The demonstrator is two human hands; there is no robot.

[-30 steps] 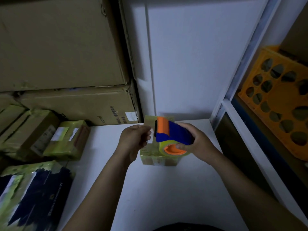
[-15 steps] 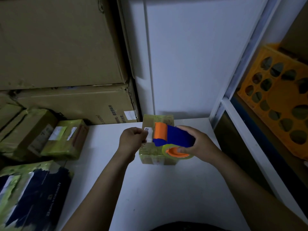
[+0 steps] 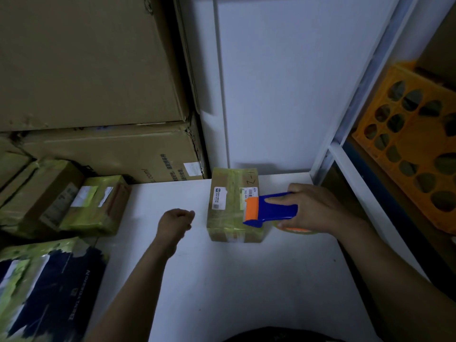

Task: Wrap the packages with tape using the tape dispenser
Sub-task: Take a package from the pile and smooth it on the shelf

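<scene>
A small cardboard package (image 3: 228, 206) wrapped in yellowish tape, with white labels on top, stands on the white table (image 3: 222, 280) near the back wall. My right hand (image 3: 313, 208) grips the blue and orange tape dispenser (image 3: 269, 209), whose orange head rests at the package's right front edge. The tape roll (image 3: 293, 228) shows under the hand. My left hand (image 3: 175, 223) hovers to the left of the package with curled fingers, holding nothing and apart from it.
Large cardboard boxes (image 3: 98, 95) are stacked at the back left. Taped packages (image 3: 96, 206) lie at the table's left side, and a dark blue bag parcel (image 3: 49, 287) at the front left. An orange crate (image 3: 414, 144) sits on the right shelf.
My left hand let go of the package and drew back to the left. My right hand pulled the dispenser rightward across the package top to its right edge.
</scene>
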